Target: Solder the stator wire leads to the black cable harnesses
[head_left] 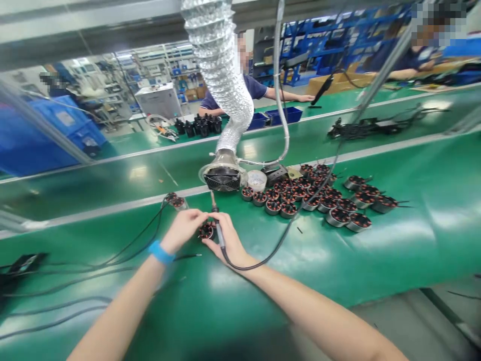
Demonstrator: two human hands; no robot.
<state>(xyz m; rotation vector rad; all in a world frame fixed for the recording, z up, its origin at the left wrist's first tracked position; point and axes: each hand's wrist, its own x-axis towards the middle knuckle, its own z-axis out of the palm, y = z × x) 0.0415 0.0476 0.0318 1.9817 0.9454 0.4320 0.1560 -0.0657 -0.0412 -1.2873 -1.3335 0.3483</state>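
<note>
A soldering iron [219, 234] rests in my right hand [232, 242], its tip pointing away from me toward the fan and its cable trailing over my wrist. Between my hands sits a round motor stator [206, 231] with copper windings; my right thumb and fingers lie around its near and right sides. My left hand [183, 231], with a blue band on the wrist, has its fingers pinched together at the stator's upper left edge. Whatever is in that pinch is too small or hidden to make out.
Many similar motors [288, 209] stand right of a white tub [257, 180]. A fume extractor fan [224, 181] hangs ahead on a foil duct [225, 65]. Two motors [178, 201] and black cables [93, 268] lie left. A co-worker's arm [289, 95] reaches over the far bench.
</note>
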